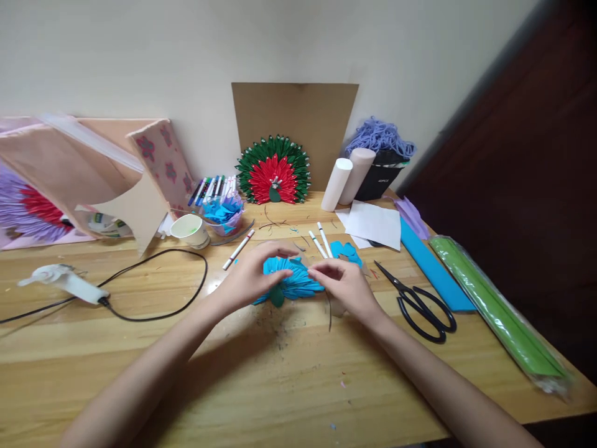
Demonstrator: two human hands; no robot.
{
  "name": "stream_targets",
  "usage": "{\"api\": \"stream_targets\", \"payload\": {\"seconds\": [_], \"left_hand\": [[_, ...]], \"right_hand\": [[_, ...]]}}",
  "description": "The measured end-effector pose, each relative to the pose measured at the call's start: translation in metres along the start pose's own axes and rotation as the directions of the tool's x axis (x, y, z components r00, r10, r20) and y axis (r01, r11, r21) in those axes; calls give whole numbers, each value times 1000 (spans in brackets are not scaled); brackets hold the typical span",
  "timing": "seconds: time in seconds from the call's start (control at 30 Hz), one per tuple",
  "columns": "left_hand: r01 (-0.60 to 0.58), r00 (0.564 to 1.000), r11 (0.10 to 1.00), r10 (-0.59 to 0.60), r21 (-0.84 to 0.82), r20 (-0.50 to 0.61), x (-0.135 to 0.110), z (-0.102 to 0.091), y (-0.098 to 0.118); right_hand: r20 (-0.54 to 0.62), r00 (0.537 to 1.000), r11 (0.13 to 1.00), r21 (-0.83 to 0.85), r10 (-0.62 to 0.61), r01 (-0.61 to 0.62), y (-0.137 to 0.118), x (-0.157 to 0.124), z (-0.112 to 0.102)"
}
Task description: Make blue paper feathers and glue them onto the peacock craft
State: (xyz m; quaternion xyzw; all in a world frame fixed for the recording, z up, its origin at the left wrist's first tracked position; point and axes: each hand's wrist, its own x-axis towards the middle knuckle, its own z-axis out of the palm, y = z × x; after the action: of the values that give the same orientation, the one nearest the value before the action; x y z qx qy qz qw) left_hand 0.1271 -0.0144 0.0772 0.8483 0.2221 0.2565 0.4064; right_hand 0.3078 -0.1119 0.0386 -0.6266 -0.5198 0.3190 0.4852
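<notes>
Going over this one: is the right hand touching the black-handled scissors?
Apart. The head view shows bare wooden tabletop between the right hand and the black-handled scissors.

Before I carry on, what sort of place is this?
Likely a craft workspace: the wooden table holds scissors, what looks like a glue gun and a red-and-green fan-shaped decoration.

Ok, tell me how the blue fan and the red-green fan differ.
The blue fan is blue around a dark green piece; the red-green fan has red inside a green border. The blue fan lies on the table, while the red-green fan stands before the brown board. The left hand partly hides the blue fan; the red-green fan is uncovered. Both have a dark green piece low down.
</notes>
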Motion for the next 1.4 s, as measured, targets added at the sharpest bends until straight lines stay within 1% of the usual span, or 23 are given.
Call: {"api": "stream_targets", "payload": {"seconds": [0.03, 0.07, 0.13, 0.2, 0.27, 0.3, 0.33, 0.4, 0.47, 0.5, 0.6, 0.7, 0.83, 0.87, 0.93, 0.97, 1.03, 1.07, 1.13, 1.2, 1.27, 1.33, 1.4], "left_hand": [[-35, 999, 999, 35, 40, 4, -8, -2, 2], [-42, 999, 997, 43, 65, -5, -17, -5, 3], [20, 998, 997, -15, 71, -61, -33, -12, 4], [121, 982, 992, -114, 39, -150, -48, -21, 3], [217, 947, 976, -213, -12, -239, -63, -31, -2], [262, 923, 964, -265, -51, -278, -70, -37, -5], [304, 896, 947, -320, -100, -309, -79, -44, -7], [378, 833, 903, -427, -203, -351, -96, -56, -13], [431, 767, 858, -511, -278, -388, -116, -69, -20], [451, 734, 841, -541, -301, -412, -127, -76, -23], [487, 616, 801, -598, -349, -513, -166, -95, -35], [527, 463, 768, -618, -364, -635, -212, -115, -50], [603, 197, 713, -568, -358, -799, -267, -138, -71], [618, 143, 703, -540, -351, -829, -277, -143, -77], [649, 72, 691, -474, -319, -878, -292, -153, -87], [661, 46, 685, -445, -307, -894, -298, -158, -91], [683, 14, 668, -415, -295, -910, -305, -165, -98], [689, 5, 662, -412, -295, -911, -308, -168, -101], [694, -1, 654, -418, -301, -909, -311, -171, -106], [682, 10, 664, -428, -307, -904, -313, -171, -109], [663, 26, 682, -431, -307, -902, -315, -170, -113], [647, 32, 695, -435, -313, -900, -316, -170, -116], [639, 26, 697, -441, -324, -897, -317, -169, -118]], "right_hand": [[107, 991, 993, 76, 80, -88, -3, 2, 5], [216, 967, 977, 137, 134, -166, -6, 5, 10], [395, 900, 930, 224, 186, -290, -14, 10, 24], [501, 841, 880, 283, 203, -381, -22, 15, 40], [556, 807, 853, 306, 200, -422, -31, 19, 60], [565, 803, 858, 304, 189, -415, -36, 21, 71], [563, 809, 873, 295, 169, -388, -41, 23, 82], [535, 838, 919, 270, 106, -288, -51, 25, 104], [500, 866, 959, 237, 15, -154, -60, 29, 126], [492, 870, 972, 217, -34, -85, -63, 31, 138], [502, 851, 985, 140, -154, 96, -69, 41, 177], [509, 832, 973, 49, -219, 226, -72, 53, 229], [519, 815, 935, -80, -258, 347, -78, 64, 313], [516, 811, 921, -100, -276, 377, -80, 65, 334], [502, 798, 888, -118, -333, 445, -84, 66, 370], [494, 792, 870, -129, -359, 475, -85, 67, 385], [488, 782, 849, -141, -388, 509, -88, 69, 407], [492, 777, 845, -139, -394, 517, -89, 70, 414], [503, 767, 846, -124, -397, 519, -90, 71, 419], [520, 757, 854, -95, -396, 512, -90, 69, 413], [559, 735, 874, -36, -385, 485, -91, 63, 398], [624, 680, 881, 26, -384, 473, -92, 55, 381], [676, 640, 882, 32, -366, 471, -95, 46, 365]]}}
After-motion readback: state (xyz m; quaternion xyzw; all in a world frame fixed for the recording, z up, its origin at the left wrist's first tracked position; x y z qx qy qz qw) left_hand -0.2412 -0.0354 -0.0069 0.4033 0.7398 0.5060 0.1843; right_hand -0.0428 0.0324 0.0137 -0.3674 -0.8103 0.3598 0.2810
